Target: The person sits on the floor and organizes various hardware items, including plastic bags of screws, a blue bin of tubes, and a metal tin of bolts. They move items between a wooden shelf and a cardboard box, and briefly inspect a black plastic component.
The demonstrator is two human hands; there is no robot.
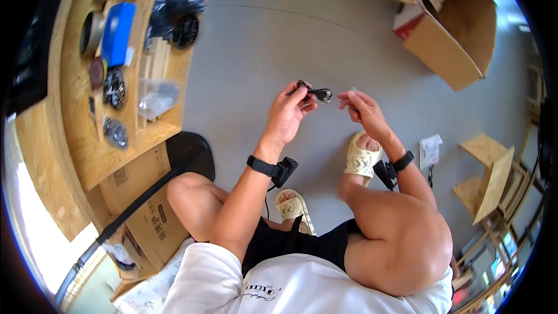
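A small bundled black cable [322, 94] with a metal-looking plug end is pinched between the thumb and fingers of my left hand [290, 111]. The bundle hangs above the grey floor, its loop poking out over my fingertips. Just right of the plug end, and apart from it, is my right hand [362, 109] with its fingers curled. A pale speck shows at its fingertips and a dark bit under its fingers; both are too small and blurred to name, so a grip there is unclear. Each wrist wears a black strap with a black device [285, 172].
Left stands a wooden shelf unit [163, 124] with bagged parts, a blue box [118, 34] and a clear plastic bin [159, 96]. An open cardboard box [440, 48] is at upper right. A white packet [430, 150] and wooden pieces [492, 187] lie right.
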